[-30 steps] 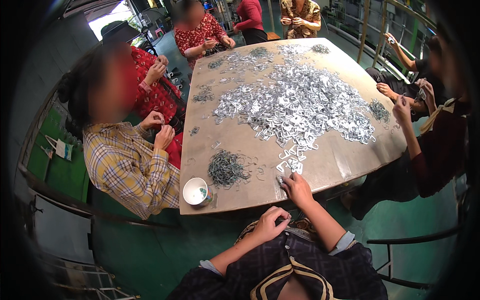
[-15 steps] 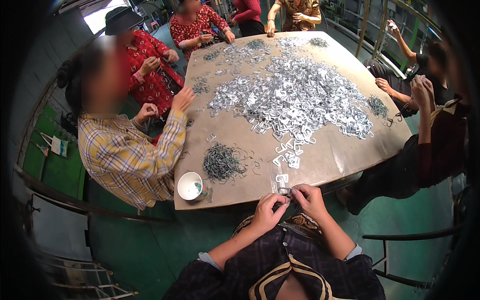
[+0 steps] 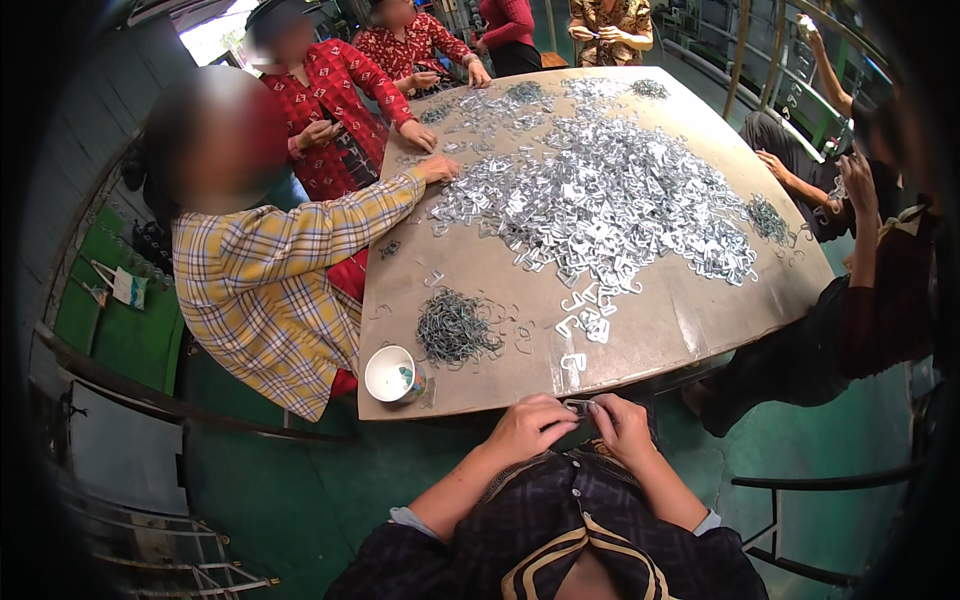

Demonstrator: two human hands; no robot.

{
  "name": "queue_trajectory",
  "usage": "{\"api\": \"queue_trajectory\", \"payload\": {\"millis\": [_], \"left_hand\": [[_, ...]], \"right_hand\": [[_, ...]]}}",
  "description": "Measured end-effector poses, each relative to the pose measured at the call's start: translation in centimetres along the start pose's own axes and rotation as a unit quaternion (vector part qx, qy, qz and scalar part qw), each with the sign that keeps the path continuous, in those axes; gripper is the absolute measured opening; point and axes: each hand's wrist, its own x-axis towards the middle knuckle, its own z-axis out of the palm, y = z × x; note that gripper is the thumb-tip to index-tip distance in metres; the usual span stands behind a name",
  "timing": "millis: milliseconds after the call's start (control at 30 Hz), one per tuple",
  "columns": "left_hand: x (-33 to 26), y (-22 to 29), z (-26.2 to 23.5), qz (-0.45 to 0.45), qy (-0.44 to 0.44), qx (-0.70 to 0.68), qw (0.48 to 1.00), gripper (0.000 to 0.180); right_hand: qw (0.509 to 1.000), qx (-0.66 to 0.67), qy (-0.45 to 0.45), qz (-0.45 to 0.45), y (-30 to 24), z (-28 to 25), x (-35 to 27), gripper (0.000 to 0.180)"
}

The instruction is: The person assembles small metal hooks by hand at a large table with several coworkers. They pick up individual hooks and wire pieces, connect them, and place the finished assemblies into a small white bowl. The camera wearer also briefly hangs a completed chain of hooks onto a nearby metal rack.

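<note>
My left hand (image 3: 533,427) and my right hand (image 3: 622,430) meet just off the table's near edge, fingers pinched together. A small pale metal hook (image 3: 577,405) shows between the fingertips, gripped from both sides; my fingers cover most of it, and any smaller part there is too small to make out. Just beyond, one white metal hook (image 3: 573,362) lies by itself on the brown table (image 3: 520,385). A big heap of similar white and silvery hooks (image 3: 600,190) spreads over the middle. Left of my hands sits a tangle of dark wire clips (image 3: 455,328).
At the near left corner stands a white paper cup (image 3: 390,375) with bits of something greenish inside. A person in a yellow plaid shirt (image 3: 270,270) reaches over the left side. Other people work around the table. To my right is a dark metal chair frame (image 3: 820,482).
My hands have drawn slightly back toward me, still pinching the hook. The plaid-shirted person's arm has stretched out to the heap. A red-sleeved person's hand has come down onto the table.
</note>
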Motion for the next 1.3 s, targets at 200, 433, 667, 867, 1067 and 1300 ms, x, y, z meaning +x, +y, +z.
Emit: {"api": "queue_trajectory", "payload": {"millis": [200, 433, 667, 867, 1067, 1300], "left_hand": [[3.2, -5.0, -4.4, 0.018, 0.032, 0.315, 0.948, 0.007], [5.4, -8.9, -3.9, 0.082, -0.107, 0.499, 0.856, 0.007], [6.3, -9.6, -3.7, 0.107, -0.159, 0.527, 0.828, 0.008], [6.2, -3.2, -4.7, -0.173, -0.033, 0.089, 0.98, 0.007], [3.4, 1.1, -3.5, -0.123, -0.137, -0.141, 0.973, 0.009], [1.9, 0.0, -1.4, -0.151, -0.083, -0.239, 0.956, 0.008]], "right_hand": [[0.999, 0.014, -0.009, 0.031, 0.5, -0.3, -0.2, 0.005], [0.993, 0.065, -0.047, 0.085, 0.6, -0.2, -0.4, 0.008], [0.986, 0.096, -0.073, 0.118, 0.5, 0.8, -0.9, 0.012], [0.981, 0.116, -0.062, 0.144, -0.1, 1.0, -0.8, 0.012], [0.981, 0.115, -0.043, 0.149, -0.1, 1.1, -0.8, 0.011], [0.991, 0.076, -0.045, 0.105, -0.6, 0.7, -0.8, 0.011]]}}
